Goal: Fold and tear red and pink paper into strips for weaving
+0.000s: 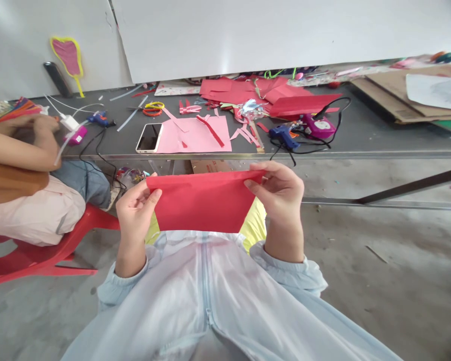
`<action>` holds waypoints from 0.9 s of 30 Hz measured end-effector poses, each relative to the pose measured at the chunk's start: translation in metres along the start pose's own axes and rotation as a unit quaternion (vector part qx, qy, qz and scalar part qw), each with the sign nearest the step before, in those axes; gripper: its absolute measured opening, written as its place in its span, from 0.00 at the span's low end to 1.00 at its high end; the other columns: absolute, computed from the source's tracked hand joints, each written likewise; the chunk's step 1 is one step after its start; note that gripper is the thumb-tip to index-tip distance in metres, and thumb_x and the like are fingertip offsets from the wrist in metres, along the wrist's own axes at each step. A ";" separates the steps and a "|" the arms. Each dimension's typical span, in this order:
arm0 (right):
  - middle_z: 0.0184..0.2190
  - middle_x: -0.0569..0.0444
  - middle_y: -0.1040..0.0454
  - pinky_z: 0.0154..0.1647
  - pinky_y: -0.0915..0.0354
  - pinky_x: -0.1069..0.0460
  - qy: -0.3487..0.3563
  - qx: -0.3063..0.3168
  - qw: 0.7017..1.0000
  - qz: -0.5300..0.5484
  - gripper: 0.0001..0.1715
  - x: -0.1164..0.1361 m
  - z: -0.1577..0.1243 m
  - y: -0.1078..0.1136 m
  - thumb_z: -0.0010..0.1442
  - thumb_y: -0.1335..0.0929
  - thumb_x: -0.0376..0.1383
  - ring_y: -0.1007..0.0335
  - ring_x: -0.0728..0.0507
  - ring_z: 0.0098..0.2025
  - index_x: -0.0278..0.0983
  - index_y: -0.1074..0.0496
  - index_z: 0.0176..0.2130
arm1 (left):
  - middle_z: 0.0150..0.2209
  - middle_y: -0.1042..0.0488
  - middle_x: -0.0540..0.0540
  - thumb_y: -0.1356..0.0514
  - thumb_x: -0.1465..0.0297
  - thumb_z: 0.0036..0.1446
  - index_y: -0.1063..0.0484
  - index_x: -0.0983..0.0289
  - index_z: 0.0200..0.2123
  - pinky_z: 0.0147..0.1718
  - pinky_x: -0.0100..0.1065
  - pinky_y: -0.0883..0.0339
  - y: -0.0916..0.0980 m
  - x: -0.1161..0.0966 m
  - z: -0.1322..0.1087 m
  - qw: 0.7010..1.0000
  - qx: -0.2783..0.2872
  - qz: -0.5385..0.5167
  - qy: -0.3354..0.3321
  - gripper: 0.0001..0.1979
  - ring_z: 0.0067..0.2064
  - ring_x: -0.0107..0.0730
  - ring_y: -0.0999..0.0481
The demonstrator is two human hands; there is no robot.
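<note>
Red paper, pinched by left hand and right hand, faces a table with phone and scissors.

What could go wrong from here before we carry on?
Pinched near its upper corners by the left hand and the right hand, the red paper might crease or tear if they pull apart. The smartphone lies at the table's front edge, so a bump could knock it off. The blue glue gun, also near that edge, could likewise fall.

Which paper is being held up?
The red four-sided paper sheet between the left hand and right hand; other red papers and pink papers lie on the grey table.
</note>
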State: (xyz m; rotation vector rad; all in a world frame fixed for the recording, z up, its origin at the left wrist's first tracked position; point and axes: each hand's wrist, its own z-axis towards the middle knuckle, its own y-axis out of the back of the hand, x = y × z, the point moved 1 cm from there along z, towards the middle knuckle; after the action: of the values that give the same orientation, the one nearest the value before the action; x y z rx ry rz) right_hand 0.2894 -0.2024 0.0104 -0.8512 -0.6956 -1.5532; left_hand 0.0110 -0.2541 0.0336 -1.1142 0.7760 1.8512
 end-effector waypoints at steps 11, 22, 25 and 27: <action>0.34 0.54 0.18 0.46 0.31 0.42 0.021 0.102 0.978 -0.183 0.09 -0.002 0.005 -0.003 0.55 0.26 0.36 0.24 0.41 0.40 0.43 0.19 0.39 | 0.44 0.16 0.56 0.31 0.63 0.55 0.18 0.61 0.47 0.43 0.33 0.24 0.010 0.001 0.002 0.996 0.032 0.070 -0.043 0.16 0.40 0.34 0.18; 0.37 0.51 0.21 0.44 0.30 0.46 0.058 0.251 0.957 -0.132 0.08 0.016 0.001 -0.034 0.62 0.28 0.39 0.26 0.43 0.41 0.40 0.21 0.42 | 0.31 0.18 0.54 0.39 0.69 0.60 0.19 0.59 0.34 0.34 0.30 0.27 -0.010 -0.025 -0.003 0.937 0.193 0.213 -0.198 0.07 0.32 0.32 0.21; 0.41 0.48 0.22 0.44 0.29 0.48 0.091 0.270 0.955 -0.080 0.10 0.031 0.004 -0.046 0.64 0.29 0.39 0.25 0.43 0.43 0.39 0.21 0.45 | 0.32 0.19 0.53 0.39 0.70 0.61 0.20 0.59 0.36 0.34 0.29 0.28 -0.015 -0.029 -0.004 0.931 0.230 0.200 -0.202 0.07 0.32 0.30 0.21; 0.40 0.50 0.22 0.43 0.28 0.48 0.109 0.287 0.950 -0.051 0.09 0.039 0.008 -0.052 0.65 0.30 0.39 0.25 0.44 0.41 0.40 0.22 0.44 | 0.34 0.18 0.53 0.39 0.71 0.62 0.20 0.59 0.38 0.36 0.28 0.28 -0.017 -0.031 -0.003 0.927 0.253 0.189 -0.203 0.07 0.34 0.30 0.21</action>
State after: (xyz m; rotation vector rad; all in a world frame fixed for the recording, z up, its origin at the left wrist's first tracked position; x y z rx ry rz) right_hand 0.2369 -0.2100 0.0483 -0.2080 -0.9730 -1.3965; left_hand 0.0357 -0.2589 0.0588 -0.2479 1.1843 1.9365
